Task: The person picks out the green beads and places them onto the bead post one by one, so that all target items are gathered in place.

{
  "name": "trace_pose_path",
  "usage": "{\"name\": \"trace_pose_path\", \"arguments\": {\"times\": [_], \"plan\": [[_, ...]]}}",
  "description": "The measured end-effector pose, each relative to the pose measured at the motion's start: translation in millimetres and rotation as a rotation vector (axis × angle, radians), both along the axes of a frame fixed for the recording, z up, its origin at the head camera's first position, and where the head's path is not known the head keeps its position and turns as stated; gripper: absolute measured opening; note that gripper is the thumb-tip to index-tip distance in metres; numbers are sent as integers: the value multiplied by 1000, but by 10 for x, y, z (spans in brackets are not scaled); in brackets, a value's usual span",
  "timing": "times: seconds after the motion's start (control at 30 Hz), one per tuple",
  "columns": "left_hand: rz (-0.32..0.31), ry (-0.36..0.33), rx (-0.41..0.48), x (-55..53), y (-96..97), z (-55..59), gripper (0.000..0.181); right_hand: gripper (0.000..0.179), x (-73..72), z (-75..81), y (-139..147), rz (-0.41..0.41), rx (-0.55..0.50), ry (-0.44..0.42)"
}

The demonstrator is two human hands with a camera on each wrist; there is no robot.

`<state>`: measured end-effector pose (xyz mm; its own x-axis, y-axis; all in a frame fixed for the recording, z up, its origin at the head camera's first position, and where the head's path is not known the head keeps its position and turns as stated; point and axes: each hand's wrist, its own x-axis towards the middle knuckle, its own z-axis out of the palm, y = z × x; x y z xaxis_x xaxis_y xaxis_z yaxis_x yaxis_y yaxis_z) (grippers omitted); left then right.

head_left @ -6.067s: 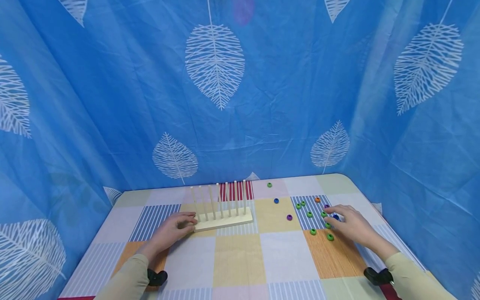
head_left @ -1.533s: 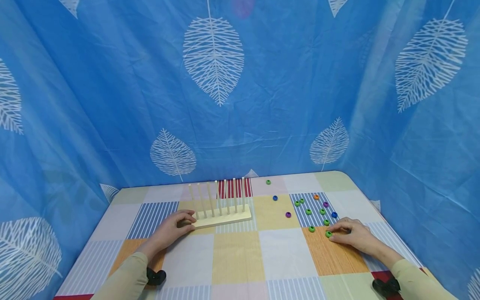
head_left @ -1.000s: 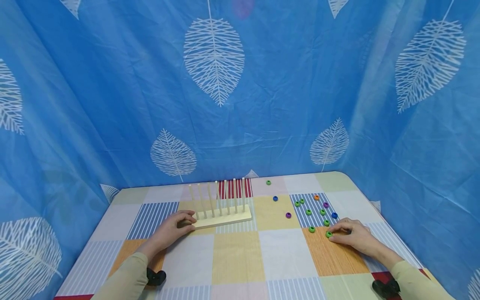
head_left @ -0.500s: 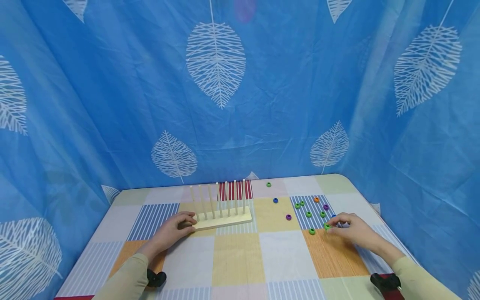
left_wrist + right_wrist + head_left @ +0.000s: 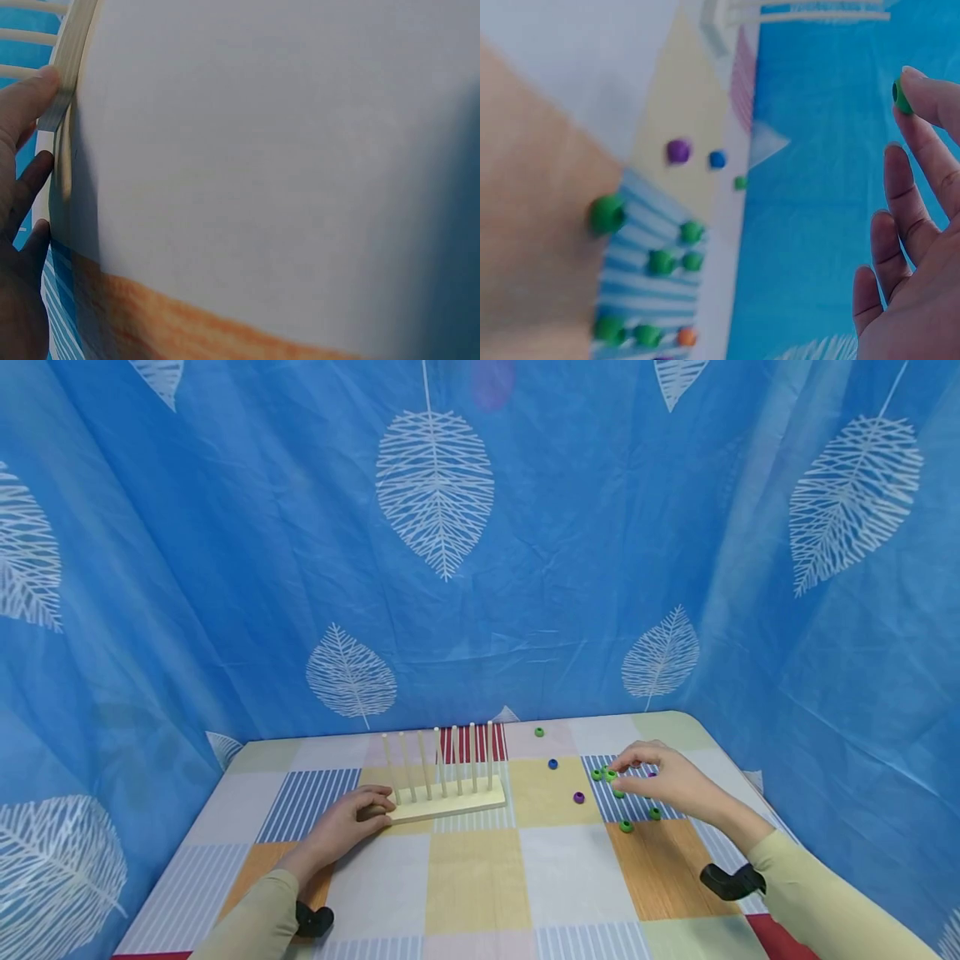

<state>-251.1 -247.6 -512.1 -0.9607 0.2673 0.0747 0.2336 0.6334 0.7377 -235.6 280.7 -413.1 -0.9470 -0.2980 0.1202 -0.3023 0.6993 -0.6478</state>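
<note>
In the head view a pale wooden peg rack [image 5: 450,803], a base with several upright pegs and no beads on them, stands left of centre. My left hand [image 5: 347,820] holds its left end between thumb and fingers; in the left wrist view the thumb [image 5: 30,101] lies against the base [image 5: 69,67]. My right hand [image 5: 671,782] pinches a green bead [image 5: 902,97] between thumb and index finger, raised above the loose beads. The other fingers of that hand are spread. Below and around it lie several green beads [image 5: 626,827], a purple bead [image 5: 579,797] and a blue bead [image 5: 552,764].
A patchwork cloth [image 5: 480,877] covers the table. Blue curtains [image 5: 555,568] with white leaf prints hang behind it and at both sides. An orange bead [image 5: 686,336] lies among the green ones. One green bead [image 5: 539,732] sits alone near the back edge.
The right hand has taken hold of the nearest green bead, lifted it off the orange patch and carried it leftward and away from the person. The left hand and rack stay in place.
</note>
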Motion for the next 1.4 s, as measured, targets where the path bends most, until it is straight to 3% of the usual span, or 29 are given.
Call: {"name": "trace_pose_path", "arguments": {"times": [0.23, 0.7, 1.4], "plan": [[6, -2, 4, 4, 1, -12, 14, 23, -126, 218, -328, 146, -64, 5], [32, -9, -6, -16, 7, -17, 10, 22, -316, 529, -976, 247, -55, -13], [30, -9, -9, -45, -7, -56, 11, 22, -641, 746, -1695, 418, -103, -6]]}}
